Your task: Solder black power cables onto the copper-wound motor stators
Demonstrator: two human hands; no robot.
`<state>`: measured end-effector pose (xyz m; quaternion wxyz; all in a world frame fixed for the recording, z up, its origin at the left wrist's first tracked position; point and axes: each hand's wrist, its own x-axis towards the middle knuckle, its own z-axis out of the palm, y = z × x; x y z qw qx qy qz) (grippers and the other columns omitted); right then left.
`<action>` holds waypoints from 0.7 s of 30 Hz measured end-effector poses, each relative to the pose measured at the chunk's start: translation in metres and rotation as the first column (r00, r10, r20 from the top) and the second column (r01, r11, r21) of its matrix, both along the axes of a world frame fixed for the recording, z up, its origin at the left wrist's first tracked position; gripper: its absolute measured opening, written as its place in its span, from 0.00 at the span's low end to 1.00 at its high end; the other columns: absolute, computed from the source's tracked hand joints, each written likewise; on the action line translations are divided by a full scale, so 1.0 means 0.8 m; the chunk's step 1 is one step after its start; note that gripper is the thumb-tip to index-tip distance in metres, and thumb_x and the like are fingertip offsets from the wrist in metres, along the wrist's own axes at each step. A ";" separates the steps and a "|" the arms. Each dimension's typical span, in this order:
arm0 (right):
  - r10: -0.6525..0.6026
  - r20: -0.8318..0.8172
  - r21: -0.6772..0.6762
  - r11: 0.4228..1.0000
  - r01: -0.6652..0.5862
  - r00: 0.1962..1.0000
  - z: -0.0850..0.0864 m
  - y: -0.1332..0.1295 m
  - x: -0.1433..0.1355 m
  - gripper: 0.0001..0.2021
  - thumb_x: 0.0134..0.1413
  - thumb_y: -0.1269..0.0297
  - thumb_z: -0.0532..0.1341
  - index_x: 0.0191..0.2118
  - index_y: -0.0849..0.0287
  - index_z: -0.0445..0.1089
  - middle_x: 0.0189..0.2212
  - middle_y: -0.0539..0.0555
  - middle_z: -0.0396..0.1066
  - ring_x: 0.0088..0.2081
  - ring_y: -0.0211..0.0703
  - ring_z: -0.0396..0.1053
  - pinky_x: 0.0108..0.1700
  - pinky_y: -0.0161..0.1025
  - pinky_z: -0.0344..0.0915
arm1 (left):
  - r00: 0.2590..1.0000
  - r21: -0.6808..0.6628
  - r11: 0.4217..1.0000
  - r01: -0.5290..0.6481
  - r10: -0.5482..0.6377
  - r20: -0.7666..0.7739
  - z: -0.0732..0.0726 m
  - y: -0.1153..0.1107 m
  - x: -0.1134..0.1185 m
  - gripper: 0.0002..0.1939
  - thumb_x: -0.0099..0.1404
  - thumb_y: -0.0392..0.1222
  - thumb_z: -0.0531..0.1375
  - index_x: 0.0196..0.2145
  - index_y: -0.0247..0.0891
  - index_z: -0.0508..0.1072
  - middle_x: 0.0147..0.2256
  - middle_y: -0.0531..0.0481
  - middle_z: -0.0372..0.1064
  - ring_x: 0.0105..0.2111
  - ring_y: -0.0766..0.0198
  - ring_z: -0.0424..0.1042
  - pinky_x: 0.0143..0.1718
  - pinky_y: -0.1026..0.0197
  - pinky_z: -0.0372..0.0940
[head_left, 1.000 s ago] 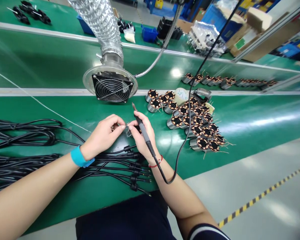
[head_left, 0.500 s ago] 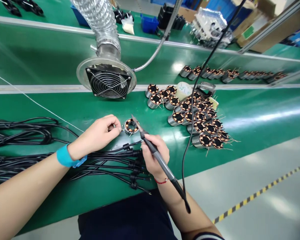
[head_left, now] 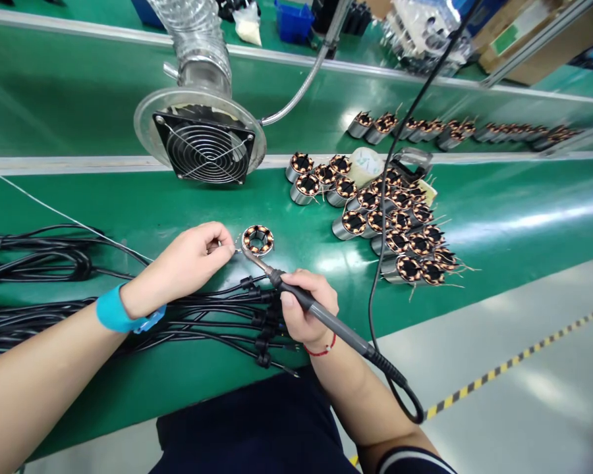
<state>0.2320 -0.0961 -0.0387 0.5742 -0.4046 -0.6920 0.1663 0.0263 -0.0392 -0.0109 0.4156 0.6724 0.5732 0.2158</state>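
Note:
My right hand (head_left: 308,308) is closed round the grey handle of a soldering iron (head_left: 326,316). The iron's tip points up and left, at the near left edge of a motor stator (head_left: 257,241) with copper windings, which stands on the green bench. Just left of the stator, my left hand (head_left: 197,255) pinches a thin strand of solder wire (head_left: 74,214), which trails away to the upper left. Fine stator leads lie between the fingertips and the iron's tip; whether they touch is too small to tell.
Several wound stators (head_left: 405,230) stand in a cluster to the right, with more on a ledge behind. Black cables (head_left: 217,316) cover the bench's near left. A fume extractor fan (head_left: 205,148) hangs above the back. The iron's black cord (head_left: 383,230) crosses the view.
The soldering iron's tip has swung down and left, from over the stator's right side to its near left edge. My left hand keeps its pinch beside the stator.

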 end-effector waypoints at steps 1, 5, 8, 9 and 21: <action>0.005 -0.001 -0.004 1.000 -0.005 1.000 0.000 0.000 0.000 0.08 0.55 0.65 0.58 0.41 0.53 0.68 0.26 0.50 0.72 0.25 0.40 0.70 0.27 0.38 0.70 | 1.000 0.001 1.000 -0.004 0.004 -0.001 0.000 0.000 0.000 0.10 0.62 0.46 0.55 0.29 0.38 0.68 0.25 0.54 0.64 0.24 0.67 0.60 0.26 0.65 0.55; 0.029 -0.008 -0.012 1.000 -0.029 1.000 0.000 0.000 -0.001 0.08 0.55 0.65 0.58 0.42 0.54 0.68 0.27 0.51 0.73 0.27 0.40 0.72 0.29 0.38 0.71 | 1.000 -0.009 1.000 -0.018 0.018 -0.009 0.003 -0.001 0.002 0.09 0.61 0.46 0.55 0.29 0.38 0.68 0.24 0.55 0.64 0.23 0.68 0.59 0.25 0.65 0.55; 0.022 -0.007 -0.010 1.000 -0.022 1.000 0.000 0.000 -0.001 0.08 0.55 0.65 0.58 0.42 0.54 0.68 0.29 0.51 0.74 0.28 0.40 0.73 0.30 0.38 0.72 | 0.999 -0.030 0.999 -0.037 0.037 0.009 0.005 -0.001 0.004 0.09 0.61 0.45 0.55 0.28 0.38 0.68 0.21 0.55 0.61 0.21 0.69 0.57 0.23 0.65 0.53; 0.018 -0.005 -0.013 1.000 -0.019 1.000 0.000 -0.001 -0.001 0.08 0.55 0.65 0.58 0.42 0.54 0.68 0.29 0.51 0.74 0.28 0.40 0.73 0.30 0.38 0.72 | 0.999 -0.040 0.998 -0.046 0.046 0.017 0.006 -0.001 0.004 0.08 0.60 0.45 0.55 0.28 0.38 0.68 0.21 0.56 0.60 0.20 0.69 0.57 0.22 0.65 0.52; 0.006 -0.027 -0.001 1.000 -0.006 1.000 -0.002 -0.001 -0.003 0.09 0.55 0.64 0.58 0.43 0.53 0.68 0.27 0.50 0.73 0.22 0.38 0.70 0.25 0.37 0.70 | 0.995 -0.103 0.992 -0.076 0.082 0.051 0.011 -0.002 0.010 0.06 0.59 0.42 0.56 0.26 0.38 0.67 0.17 0.58 0.56 0.18 0.69 0.54 0.20 0.66 0.51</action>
